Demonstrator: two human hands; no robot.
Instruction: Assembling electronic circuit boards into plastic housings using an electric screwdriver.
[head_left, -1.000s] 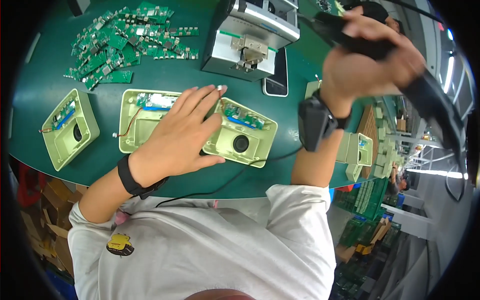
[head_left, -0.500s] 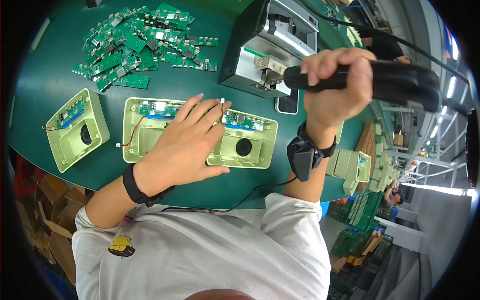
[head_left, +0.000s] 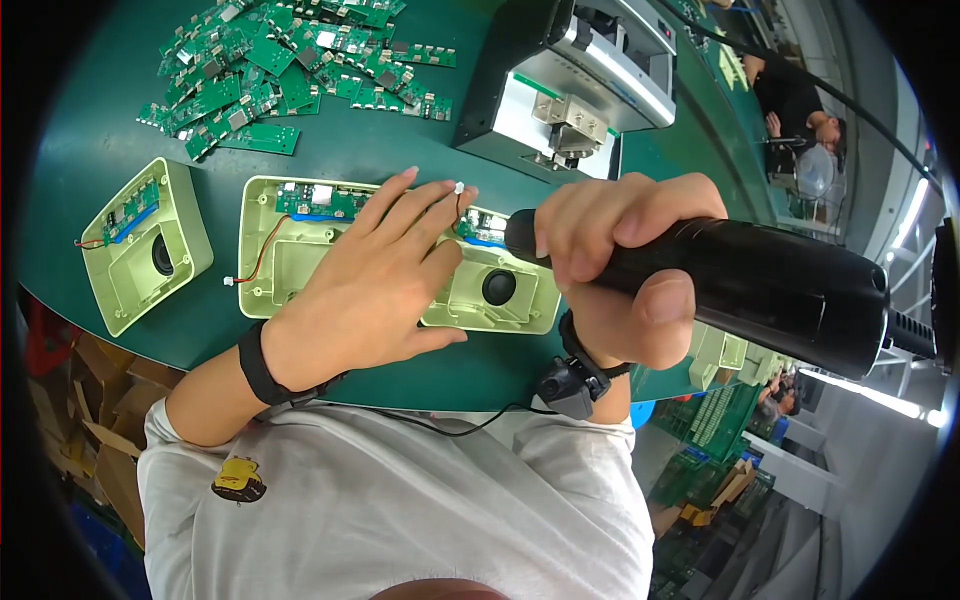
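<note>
My left hand (head_left: 365,285) lies with fingers spread across the middle of pale green plastic housings (head_left: 275,265), hiding where they meet. Green circuit boards (head_left: 318,200) sit along their far inner wall, and a round black speaker (head_left: 498,287) shows in the right part. By my left fingertips stands a small white connector (head_left: 459,188) on a short wire. My right hand (head_left: 635,255) is wrapped around a black electric screwdriver (head_left: 770,285). Its nose is over the right end of the board in the right part; the bit cannot be made out.
Another pale green housing (head_left: 190,215) with board and speaker stands at the left. Loose circuit boards (head_left: 270,80) are heaped at the far left. A silver and black machine (head_left: 560,100) stands beyond my right hand. A person (head_left: 800,110) sits at the far right.
My right hand has brought the screwdriver from in front of the machine down toward me and left, over the right part's board. My left hand stays spread on the housings.
</note>
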